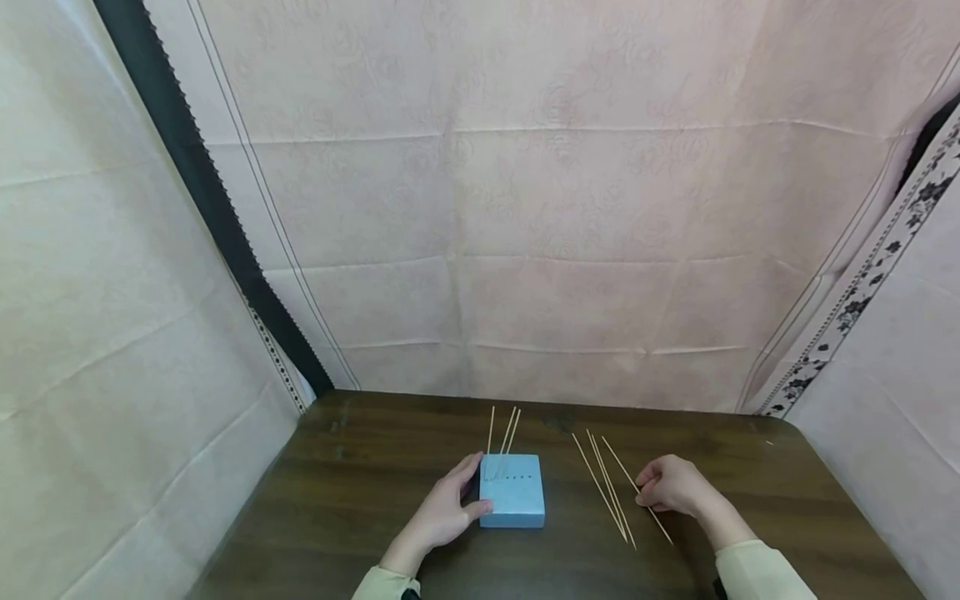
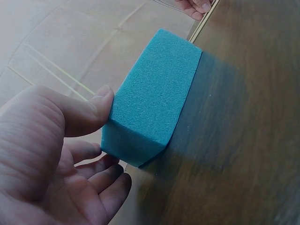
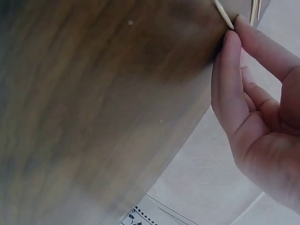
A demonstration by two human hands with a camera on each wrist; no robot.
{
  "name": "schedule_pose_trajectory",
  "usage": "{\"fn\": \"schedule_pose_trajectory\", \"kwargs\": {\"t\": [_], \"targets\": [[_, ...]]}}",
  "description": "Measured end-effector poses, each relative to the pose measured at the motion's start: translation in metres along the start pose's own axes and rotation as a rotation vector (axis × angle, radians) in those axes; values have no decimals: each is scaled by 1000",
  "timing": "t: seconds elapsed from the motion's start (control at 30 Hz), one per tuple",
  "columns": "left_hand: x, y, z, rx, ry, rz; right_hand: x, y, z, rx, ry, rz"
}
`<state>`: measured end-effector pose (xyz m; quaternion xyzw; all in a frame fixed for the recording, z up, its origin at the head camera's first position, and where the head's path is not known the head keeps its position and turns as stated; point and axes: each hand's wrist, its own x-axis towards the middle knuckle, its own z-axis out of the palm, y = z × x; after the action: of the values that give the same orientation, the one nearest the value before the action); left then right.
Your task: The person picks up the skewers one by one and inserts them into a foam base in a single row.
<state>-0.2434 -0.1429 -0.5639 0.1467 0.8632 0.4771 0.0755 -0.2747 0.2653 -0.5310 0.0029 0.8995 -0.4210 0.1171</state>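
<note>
Left hand [image 1: 444,512] grips the blue foam block [image 1: 517,502] by its left side here on the counter [image 1: 360,492], three thin sticks [image 1: 491,428] standing in its top! And over on the right, the right hand [image 1: 670,485] pinches a single stick [image 1: 622,467] between thumb and finger, several loose sticks [image 1: 610,492] lying between hand and block.

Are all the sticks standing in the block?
No, several sticks lie on the table, right of the block in the head view.

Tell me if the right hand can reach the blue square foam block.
Probably yes: between the right hand and the block, only thin pale wooden sticks lie on the brown wooden table; its right side is uncovered.
</note>
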Motion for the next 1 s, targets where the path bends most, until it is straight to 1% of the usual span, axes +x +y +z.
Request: {"fn": "schedule_pose_trajectory", "kwargs": {"t": [0.2, 0.3, 0.4, 0.63, 1.0], "targets": [[0, 1, 0, 1, 7, 3, 0, 0, -1, 9, -1, 0], [-1, 0, 0, 5, 9, 10, -1, 0, -1, 23, 2, 19], [-1, 0, 1, 5, 11, 18, -1, 1, -1, 27, -4, 9], [-1, 0, 1, -1, 10, 18, -1, 3, 0, 47, 10, 31], [-1, 0, 0, -4, 3, 8, -1, 4, 3, 26, 44, 14]]}}
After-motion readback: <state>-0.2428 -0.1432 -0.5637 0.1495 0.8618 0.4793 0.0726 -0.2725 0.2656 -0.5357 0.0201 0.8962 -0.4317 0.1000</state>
